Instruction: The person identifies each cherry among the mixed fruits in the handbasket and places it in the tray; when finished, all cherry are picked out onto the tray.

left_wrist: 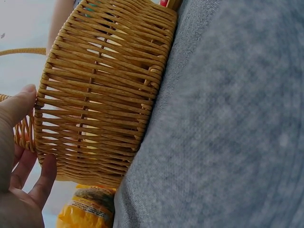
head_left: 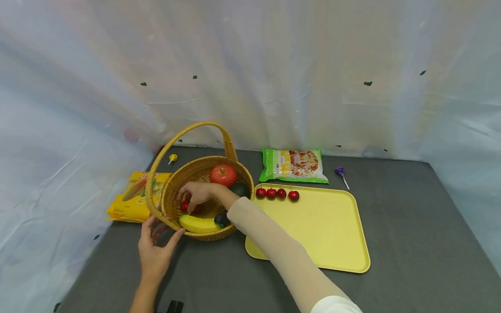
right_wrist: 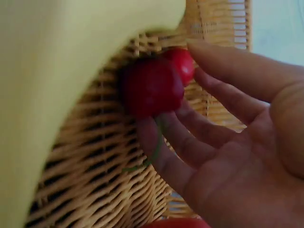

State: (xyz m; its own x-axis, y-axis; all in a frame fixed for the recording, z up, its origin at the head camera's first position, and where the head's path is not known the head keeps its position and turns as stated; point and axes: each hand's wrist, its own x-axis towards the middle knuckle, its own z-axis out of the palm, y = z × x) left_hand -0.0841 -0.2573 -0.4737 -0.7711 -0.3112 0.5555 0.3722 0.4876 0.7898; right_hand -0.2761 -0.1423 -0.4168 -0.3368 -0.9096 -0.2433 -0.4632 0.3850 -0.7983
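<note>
My left hand [head_left: 155,248] grips the near-left edge of a wicker basket [head_left: 216,237], close to the foot of its handle; the left wrist view shows thumb and fingertips against the weave. Inside the basket my right hand [head_left: 201,194] has thumb and forefinger at a bright red cherry [right_wrist: 181,64], seemingly pinching it. A darker cherry [right_wrist: 152,88] with a green stem lies in front of the other fingers. Also in the basket are a banana [head_left: 198,224], a red apple [head_left: 223,174] and a dark green rounded thing [head_left: 239,189], partly hidden by the right arm.
Right of the basket lies a yellow tray [head_left: 325,230], with several cherries [head_left: 281,194] along its far left edge. Behind it are a green food packet [head_left: 293,166] and a purple lollipop [head_left: 340,171]. A yellow packet [head_left: 135,198] and yellow lollipop [head_left: 173,158] lie left of and behind the basket.
</note>
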